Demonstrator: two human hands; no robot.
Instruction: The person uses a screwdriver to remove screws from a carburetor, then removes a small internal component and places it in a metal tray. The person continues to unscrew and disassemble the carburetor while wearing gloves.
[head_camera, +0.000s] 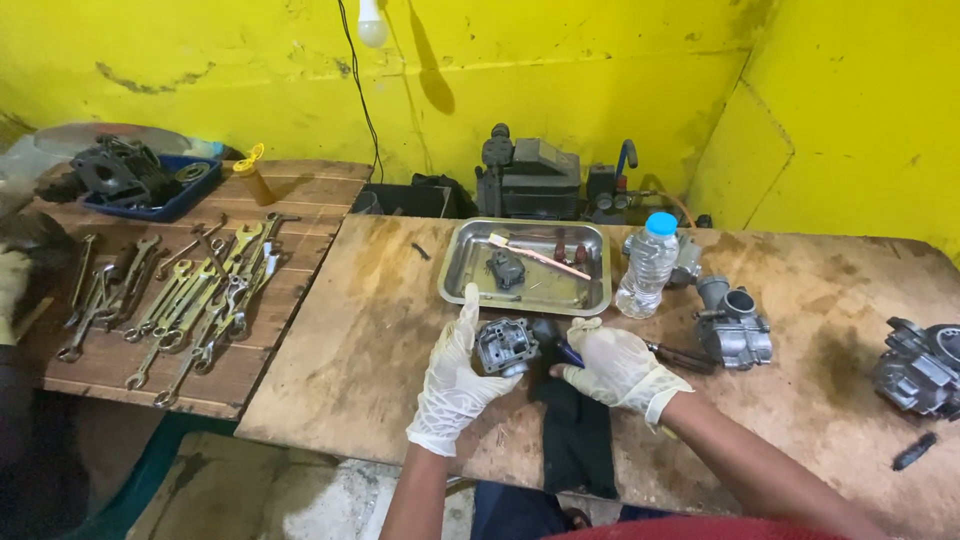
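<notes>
The carburetor part (506, 346) is gripped by the left hand (455, 385) — the right hand (618, 366) is clenched on a screwdriver (672, 354), best kept square.

A clear plastic water bottle with a light-blue screw cap (648, 264) stands upright on the brown wooden table (380, 330), just right of the shallow steel tray (455, 262); its label cannot be made out. A small amber bottle with a yellow flip cap (251, 175) stands on the slatted wooden bench (250, 360) at the left, near the wall
</notes>
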